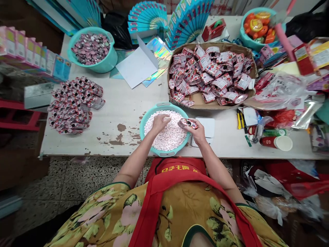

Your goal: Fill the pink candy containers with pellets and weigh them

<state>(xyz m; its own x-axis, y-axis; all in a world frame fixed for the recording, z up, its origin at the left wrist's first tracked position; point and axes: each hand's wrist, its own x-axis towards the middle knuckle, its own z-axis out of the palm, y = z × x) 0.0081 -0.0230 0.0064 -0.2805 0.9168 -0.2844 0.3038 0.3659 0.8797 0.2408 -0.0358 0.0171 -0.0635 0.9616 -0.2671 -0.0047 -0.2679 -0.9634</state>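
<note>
Container (188, 123) at basin's (145, 138) rim

Right hand (199, 133) has its fingers closed around the patterned container. Left hand (159, 124) bends its fingers over white pellets (168, 139); whether they pinch any, I cannot tell. The basin sits on the tabletop (120, 99).

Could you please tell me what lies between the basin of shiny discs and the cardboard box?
The head view shows white paper lying partly over shiny sheets.

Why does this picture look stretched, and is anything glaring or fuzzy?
Head view: probably a wide lens; the iridescent sheet and silver foil catch glare; the red rack at far left looks soft; print on the packet in the right hand is too small to read; shadows are faint.
</note>
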